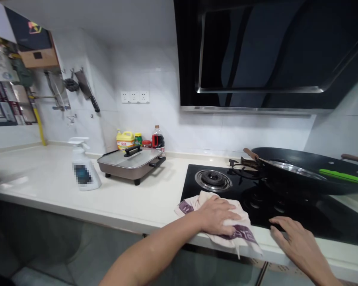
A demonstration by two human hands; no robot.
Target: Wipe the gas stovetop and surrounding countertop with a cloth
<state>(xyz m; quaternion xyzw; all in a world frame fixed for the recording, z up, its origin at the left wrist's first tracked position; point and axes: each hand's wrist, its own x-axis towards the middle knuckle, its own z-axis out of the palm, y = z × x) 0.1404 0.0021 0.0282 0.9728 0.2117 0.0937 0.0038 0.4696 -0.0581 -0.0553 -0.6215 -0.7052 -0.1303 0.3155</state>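
Observation:
My left hand (217,216) rests over a white cloth (204,198) with a purple patterned band, holding it down with fingers bent over the fabric. The cloth lies across the front left of the black gas stove (193,180), and its lower end droops over the counter edge. To the right, at the stove's front edge, my right hand (301,242) is open and holds nothing. Behind the cloth sits the left burner (214,180), without a pan. A large black wok (289,178) with wooden handles is tilted over the stove's right side.
A white spray bottle (85,171) stands left on the white counter (155,202). An electric pan (128,171) with a glass lid is beside it. Behind are a yellow jug (125,140) and a dark sauce bottle (157,139). The range hood (256,51) hangs above the stove.

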